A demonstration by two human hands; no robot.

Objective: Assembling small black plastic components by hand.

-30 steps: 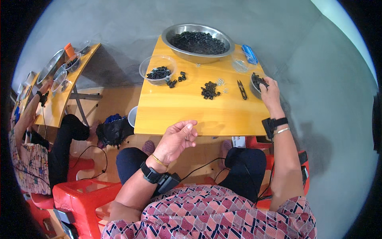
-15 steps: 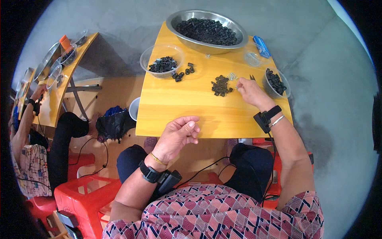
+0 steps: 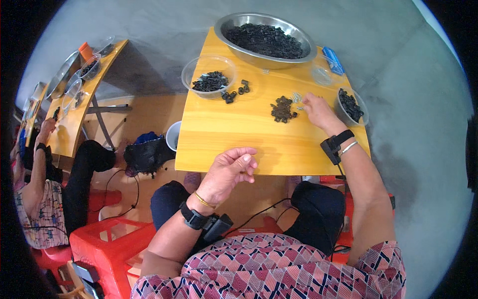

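The right hand [image 3: 318, 113] reaches over the right part of the bench [image 3: 224, 144], its fingertips bent down just beside a few small silvery metal pieces [image 3: 297, 97]; whether it grips one of them cannot be told. The left hand [image 3: 230, 172] hangs at the near edge of the bench, palm turned inward and fingers loosely curled beside the thumb; whether anything sits between them cannot be told. Just left of the metal pieces lies a small heap of black parts [image 3: 283, 109]. To the right of the right hand stands a clear bowl [image 3: 354, 122] with more black parts in it. At the left, another clear bowl [image 3: 186, 82] holds black pieces, with several loose black cylinders [image 3: 230, 96] close by on its right. A large steel basin [image 3: 249, 54] full of black parts stands at the far edge, and a blue box [image 3: 333, 61] lies to its right.
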